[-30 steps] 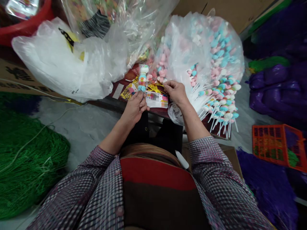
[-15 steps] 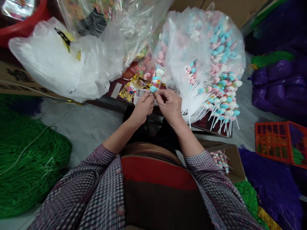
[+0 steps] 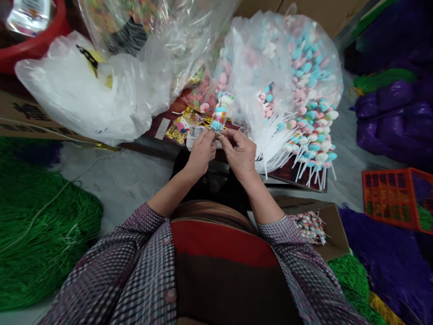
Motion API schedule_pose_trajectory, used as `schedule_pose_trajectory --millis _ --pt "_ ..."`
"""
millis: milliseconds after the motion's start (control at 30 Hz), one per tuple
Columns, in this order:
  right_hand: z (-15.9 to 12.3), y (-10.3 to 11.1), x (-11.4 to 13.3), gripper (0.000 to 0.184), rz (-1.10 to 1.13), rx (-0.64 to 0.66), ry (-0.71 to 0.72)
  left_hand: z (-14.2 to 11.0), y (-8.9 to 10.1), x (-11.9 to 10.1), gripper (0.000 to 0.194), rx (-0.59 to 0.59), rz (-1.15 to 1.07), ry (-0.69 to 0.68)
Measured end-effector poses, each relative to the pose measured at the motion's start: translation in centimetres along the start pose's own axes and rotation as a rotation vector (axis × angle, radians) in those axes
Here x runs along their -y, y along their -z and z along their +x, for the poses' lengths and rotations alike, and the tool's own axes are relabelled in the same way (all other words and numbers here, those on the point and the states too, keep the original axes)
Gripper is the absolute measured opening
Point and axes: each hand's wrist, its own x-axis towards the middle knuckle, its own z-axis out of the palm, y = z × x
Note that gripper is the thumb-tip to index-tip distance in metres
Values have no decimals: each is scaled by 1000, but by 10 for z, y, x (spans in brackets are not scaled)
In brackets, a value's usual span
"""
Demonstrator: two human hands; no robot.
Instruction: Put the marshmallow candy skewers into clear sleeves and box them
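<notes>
Red tub (image 3: 34, 50), holding a silvery packet (image 3: 29, 17): far left, beyond the near edge of the table (image 3: 286, 174). Green shredded heap (image 3: 50, 239): floor, left of the table. White plastic bag (image 3: 94, 101), crumpled: over the table's left end. Gold-patterned packet (image 3: 180, 128): flat on the table, near its front edge. Left hand (image 3: 203, 152): fingers curled, thumb and forefinger gripping the foot of the wrapped candy (image 3: 220, 112); the candy, in clear wrap, is held tilted above the table's front edge. Right hand (image 3: 241, 151): thumb and forefinger pinched on the same foot; finer detail too small to tell. Skewered candies (image 3: 314, 128), pink, blue and white, on white sticks: table's right end. Cardboard box (image 3: 339, 232), part filled with small candies (image 3: 311, 227): below the table's right end. Orange crate (image 3: 389, 198): right of the table.
</notes>
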Motion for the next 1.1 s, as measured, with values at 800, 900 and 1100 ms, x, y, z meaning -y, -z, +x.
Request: schedule_pose_trajectory --millis 800,900,1100 --pt "-2 31 -5 35 1018 377 -496 -25 2 -31 43 497 -79 501" --pt "-6 28 -10 29 979 380 -491 -25 1 -25 40 518 -57 455" --pt "-7 5 -20 29 790 74 -512 -14 1 -6 29 440 -149 364"
